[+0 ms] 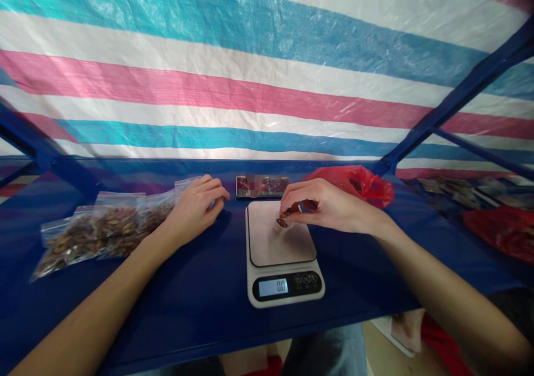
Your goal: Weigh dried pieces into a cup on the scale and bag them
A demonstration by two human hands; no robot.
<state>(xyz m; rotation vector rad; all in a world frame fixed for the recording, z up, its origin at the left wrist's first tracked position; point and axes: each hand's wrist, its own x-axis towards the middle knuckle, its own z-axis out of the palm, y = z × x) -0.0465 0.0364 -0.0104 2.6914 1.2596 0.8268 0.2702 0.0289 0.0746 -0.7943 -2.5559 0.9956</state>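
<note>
A white kitchen scale [283, 253] stands on the blue table, its display reading 0.0. Just over its plate, my right hand [311, 203] pinches some dried brown slices [283, 218] between thumb and fingers; whether they touch the plate I cannot tell. My left hand [201, 201] rests left of the scale with its fingers loosely bent and apart, holding nothing. Beside it lie several clear zip bags [112, 223] filled with dried brown slices. A red plastic bag [354, 184] sits behind my right hand and is partly hidden by it.
Behind the scale lies a small dark device with a glossy face [263, 186]. Blue metal bars [454, 100] slope up at both sides, with striped plastic sheeting [250, 92] behind. Another red bag [500, 231] and more packets lie on a surface at right.
</note>
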